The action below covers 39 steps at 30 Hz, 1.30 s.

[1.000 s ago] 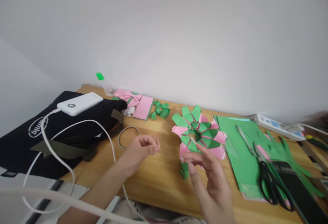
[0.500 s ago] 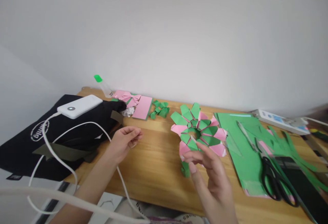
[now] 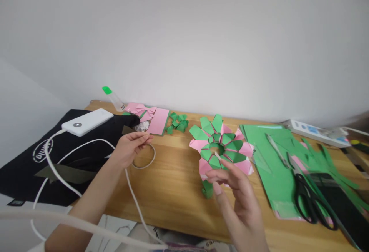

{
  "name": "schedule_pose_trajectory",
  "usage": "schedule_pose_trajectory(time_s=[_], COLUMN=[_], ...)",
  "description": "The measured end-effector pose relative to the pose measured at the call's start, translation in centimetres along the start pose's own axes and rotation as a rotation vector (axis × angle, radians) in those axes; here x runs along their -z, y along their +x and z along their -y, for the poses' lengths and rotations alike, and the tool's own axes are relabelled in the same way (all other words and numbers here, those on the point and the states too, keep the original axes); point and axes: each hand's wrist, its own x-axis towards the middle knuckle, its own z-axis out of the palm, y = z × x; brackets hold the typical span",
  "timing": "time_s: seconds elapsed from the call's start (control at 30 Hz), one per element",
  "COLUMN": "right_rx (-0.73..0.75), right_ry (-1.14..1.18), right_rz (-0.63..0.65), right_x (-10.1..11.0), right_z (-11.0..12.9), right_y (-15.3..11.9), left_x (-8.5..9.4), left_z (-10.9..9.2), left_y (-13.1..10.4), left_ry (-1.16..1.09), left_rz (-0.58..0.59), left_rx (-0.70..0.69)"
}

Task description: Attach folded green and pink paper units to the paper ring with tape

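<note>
Fingertips of the left hand [image 3: 129, 150] are pinched together above the brown wooden table [image 3: 173, 190], before a thin beige loop [image 3: 155, 156]; whether they grip anything is too small to tell. Thumb and index finger of the right hand [image 3: 238, 194] stand loosely apart, and I cannot tell if the pale bit at the index tip is held. Just beyond that tip sits a flower-shaped ring of folded green and pink paper [image 3: 235, 156], left of a large flat green sheet [image 3: 261, 171] bearing black-handled scissors [image 3: 301, 194].
</note>
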Motion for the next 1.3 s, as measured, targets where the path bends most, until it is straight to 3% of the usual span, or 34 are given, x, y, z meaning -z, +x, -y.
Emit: schedule_pose_trajectory(time_s=[0.23,0.4,0.53,0.67,0.77,0.87,1.07,1.17,1.3], right_rx=[0.004,0.013,0.021,0.008,-0.008,0.016,0.117,0.120,0.130], right_ry=[-0.002,-0.006,-0.001,-0.002,0.003,0.019,0.059,0.097,0.117], right_rz=[0.008,0.010,0.011,0.007,-0.002,-0.002,-0.042,-0.052,-0.122], right_x=[0.3,0.5,0.6,0.8,0.8,0.3,-1.6,-2.1,-2.2], right_z=[0.1,0.1,-0.2,-0.4,-0.3,0.2,2.3,3.1,3.4], right_y=[0.2,0.4,0.4,0.3,0.4,0.9,2.1,2.2,2.1], left_x=[0.8,1.1,1.1,0.6,-0.1,-1.2,-4.7,-6.0,-6.7], left_z=[-2.0,-4.0,-4.5,-4.6,-4.6,-4.5,-3.4,-2.4,-1.6], left_y=[2.7,5.3,6.7,7.0,5.5,1.8,-5.9,-7.1,-7.7], left_ry=[0.321,0.487,0.535,0.526,0.486,0.414,0.094,0.000,-0.012], left_rz=[-0.113,-0.124,-0.099,0.004,0.110,0.234,0.703,0.832,0.891], left_rx=[-0.212,-0.345,-0.369,-0.309,-0.249,-0.216,-0.148,-0.169,-0.186])
